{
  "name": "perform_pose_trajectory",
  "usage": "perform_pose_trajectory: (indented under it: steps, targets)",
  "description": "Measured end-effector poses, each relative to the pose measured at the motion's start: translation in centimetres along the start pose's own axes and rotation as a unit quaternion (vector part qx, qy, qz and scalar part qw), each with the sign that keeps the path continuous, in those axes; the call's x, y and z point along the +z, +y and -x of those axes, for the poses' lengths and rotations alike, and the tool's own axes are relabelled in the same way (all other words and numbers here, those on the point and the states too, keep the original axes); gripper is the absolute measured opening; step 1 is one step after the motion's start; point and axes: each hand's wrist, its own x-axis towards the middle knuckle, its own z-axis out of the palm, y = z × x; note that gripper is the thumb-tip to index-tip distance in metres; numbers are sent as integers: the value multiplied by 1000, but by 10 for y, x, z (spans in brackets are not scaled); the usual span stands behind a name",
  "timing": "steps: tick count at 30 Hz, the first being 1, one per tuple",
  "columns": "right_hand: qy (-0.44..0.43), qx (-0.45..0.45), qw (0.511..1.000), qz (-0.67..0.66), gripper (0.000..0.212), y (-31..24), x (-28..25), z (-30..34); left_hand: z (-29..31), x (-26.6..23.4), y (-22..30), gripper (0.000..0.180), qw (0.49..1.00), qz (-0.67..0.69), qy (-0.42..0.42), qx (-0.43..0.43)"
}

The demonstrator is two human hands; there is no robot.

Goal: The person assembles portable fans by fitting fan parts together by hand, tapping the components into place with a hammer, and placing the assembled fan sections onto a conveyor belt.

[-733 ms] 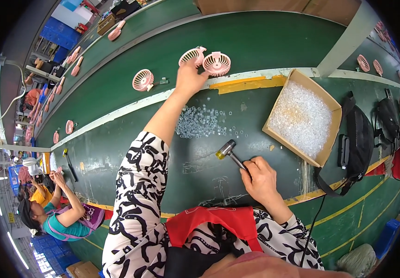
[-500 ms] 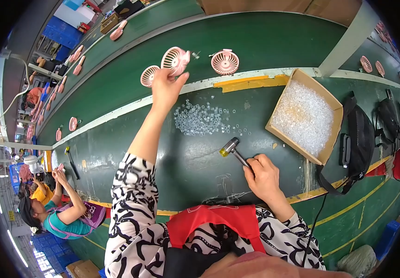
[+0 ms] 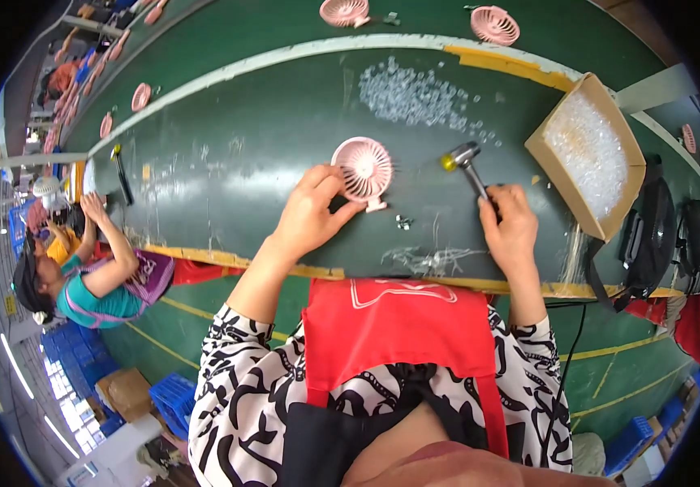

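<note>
A round pink fan housing (image 3: 364,168) with radial slats rests on or just over the dark worktable in front of me. My left hand (image 3: 315,209) grips its left rim, fingers and thumb closed around the edge. A small silvery and dark part (image 3: 403,221) is right of the housing's stub; any wire joining them cannot be made out. My right hand (image 3: 512,231) is closed on the handle of a small hammer (image 3: 463,156), with a yellow face and grey head, held right of the housing. Beyond them lies a loose pile of small clear plastic rings (image 3: 415,93).
An open cardboard box (image 3: 565,188) of clear plastic pieces stands at the right, with black bags (image 3: 646,243) beyond. More pink fan housings (image 3: 495,25) sit on the green belt behind the pale rail. Another hammer (image 3: 122,178) lies left, near a co-worker (image 3: 102,288).
My left hand has come back from the belt with a pink fan housing and lowered it to the worktable. The right hand still holds the hammer. My view has shifted.
</note>
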Motion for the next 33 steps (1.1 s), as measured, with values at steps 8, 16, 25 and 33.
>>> perform_pose_trajectory:
  steps: [8,16,25,33]
  targets:
    - [77,-118,987,79,13,-12,6,4,20,26,34,42,996,6,82,27]
    - [-165,41,968,-186,26,-71,48,-4,12,51,32,37,995,38,96,18]
    - [-252,166,875,-378,14,-64,84,-7,9,58,31,39,981,20,191,15]
    - [-214,129,905,-345,16,-76,81,-6,8,53,31,42,984,53,171,-2]
